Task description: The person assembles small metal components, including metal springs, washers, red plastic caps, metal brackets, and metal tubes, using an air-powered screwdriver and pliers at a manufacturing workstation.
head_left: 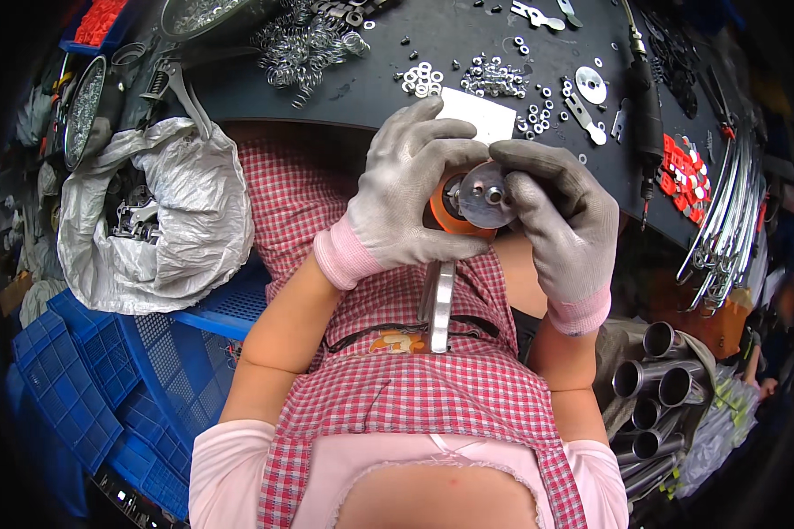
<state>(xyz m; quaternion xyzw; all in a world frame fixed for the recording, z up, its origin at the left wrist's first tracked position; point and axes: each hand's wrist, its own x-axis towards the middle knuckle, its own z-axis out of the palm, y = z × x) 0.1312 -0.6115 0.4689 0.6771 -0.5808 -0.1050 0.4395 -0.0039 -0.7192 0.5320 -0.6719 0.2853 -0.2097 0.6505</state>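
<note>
"Orange is rimming the round part (445, 219); why is the left hand (399, 196) curling around it?"

"Probably for steadiness, while the right hand (569, 216) is pinching, in a narrow grip, a metal disc (481, 203) partly over it."

"Any room?"

"Blue crates (172, 366) and steel tubes (651, 381) are seemingly narrowing the sides; farther out, the near edge of the table (375, 95) is running, nuts (492, 79) lying beyond the white rectangle (478, 113)."
</note>
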